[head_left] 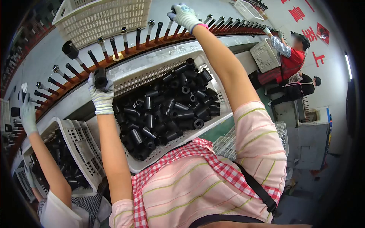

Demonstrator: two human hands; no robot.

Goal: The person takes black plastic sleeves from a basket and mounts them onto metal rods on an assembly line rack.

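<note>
My left hand (102,95), in a striped knit glove, is wrapped round a black tube (100,78) at the near edge of the line. My right hand (184,17), gloved with a pink cuff, reaches over the row of upright posts (159,32); its fingers are bent at the top of one post, and what they hold, if anything, is hidden. Beneath my arms a white basket (224,95) holds a heap of black tubes (167,110). A wider black cup (70,49) sits on a tilted post near my left hand.
A tall white crate (104,22) stands beyond the posts. At the left, a co-worker's gloved hand (28,114) is at the line, above another white basket (81,148) of black tubes. Two people stand farther along at the right, one beside a white crate (264,55).
</note>
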